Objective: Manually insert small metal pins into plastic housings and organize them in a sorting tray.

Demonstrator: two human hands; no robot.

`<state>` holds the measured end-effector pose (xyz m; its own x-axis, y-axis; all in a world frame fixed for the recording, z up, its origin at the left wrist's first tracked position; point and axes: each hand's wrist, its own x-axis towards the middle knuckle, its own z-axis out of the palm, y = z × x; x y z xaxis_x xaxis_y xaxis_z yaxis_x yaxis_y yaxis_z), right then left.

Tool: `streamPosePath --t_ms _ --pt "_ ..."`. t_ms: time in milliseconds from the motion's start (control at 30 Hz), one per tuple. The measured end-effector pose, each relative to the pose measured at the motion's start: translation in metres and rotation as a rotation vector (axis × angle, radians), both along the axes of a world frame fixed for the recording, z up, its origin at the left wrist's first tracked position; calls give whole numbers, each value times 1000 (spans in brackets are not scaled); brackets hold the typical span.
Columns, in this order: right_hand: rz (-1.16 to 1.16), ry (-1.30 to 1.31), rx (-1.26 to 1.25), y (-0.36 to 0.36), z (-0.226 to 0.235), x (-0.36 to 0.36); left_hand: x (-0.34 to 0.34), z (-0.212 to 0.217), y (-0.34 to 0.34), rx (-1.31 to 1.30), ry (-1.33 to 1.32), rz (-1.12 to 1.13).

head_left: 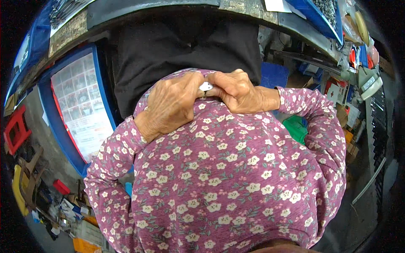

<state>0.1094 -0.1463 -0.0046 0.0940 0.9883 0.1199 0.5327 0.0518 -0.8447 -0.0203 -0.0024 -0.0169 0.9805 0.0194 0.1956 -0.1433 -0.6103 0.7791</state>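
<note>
Against the chest, over soft purple floral fabric (219, 177), both hands meet; left hand (171, 105) and right hand (236, 90) are curled shut, fingertips pinching a small white hard-looking piece (206, 87) between them; its long axis cannot be told, mostly hidden.
</note>
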Motion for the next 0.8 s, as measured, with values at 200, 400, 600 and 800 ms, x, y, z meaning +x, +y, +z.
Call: streamPosePath --t_ms 200,400,600,800 --pt "55 25 -31 -1 -2 3 1 -1 -2 -10 9 -9" --pt "32 19 -11 -5 -4 3 3 -1 -2 -8 -18 -48" --pt "38 29 12 -6 -5 3 3 3 -2 16 31 -76" --pt "73 86 -27 -6 -7 4 3 4 -2 3 54 -95"
